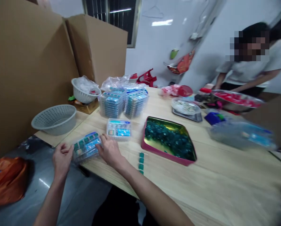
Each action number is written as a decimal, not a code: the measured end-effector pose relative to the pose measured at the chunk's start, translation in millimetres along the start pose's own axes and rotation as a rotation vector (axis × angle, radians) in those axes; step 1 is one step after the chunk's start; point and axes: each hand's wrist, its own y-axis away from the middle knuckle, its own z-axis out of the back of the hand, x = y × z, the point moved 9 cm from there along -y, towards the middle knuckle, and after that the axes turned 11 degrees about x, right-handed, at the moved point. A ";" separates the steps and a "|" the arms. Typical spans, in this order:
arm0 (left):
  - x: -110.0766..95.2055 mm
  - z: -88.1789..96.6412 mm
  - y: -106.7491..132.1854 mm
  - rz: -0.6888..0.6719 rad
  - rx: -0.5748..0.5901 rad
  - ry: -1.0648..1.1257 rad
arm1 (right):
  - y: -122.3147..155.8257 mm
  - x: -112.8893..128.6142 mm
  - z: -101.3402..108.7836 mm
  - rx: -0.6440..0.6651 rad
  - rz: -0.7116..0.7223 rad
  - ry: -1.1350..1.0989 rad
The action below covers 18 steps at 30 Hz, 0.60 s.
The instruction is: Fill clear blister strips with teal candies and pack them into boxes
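Note:
A clear plastic box (87,146) with a row of green squares and blue-printed packs inside sits tilted at the table's left front edge. My left hand (62,157) is at its left end, fingers curled together; whether anything is pinched in them is hard to see. Around the box's right end, the fingers of my right hand (110,151) are bent and gripping. Just behind lies a similar clear box (119,129) with a blue pack and a blue pen-like item. Several green squares (141,163) form a line on the table, right of my right forearm.
A pink-rimmed tray (159,153) holds many dark green pieces. Stacked filled boxes (112,103) stand behind, near a grey perforated basket (54,119) and a smaller white basket (83,92). Cardboard (24,72) walls the left. A person (251,70) works at the far right.

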 end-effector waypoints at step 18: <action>-124.0 -110.3 272.6 -1.356 0.718 -0.047 | 225.5 -116.0 22.1 0.216 0.078 -0.178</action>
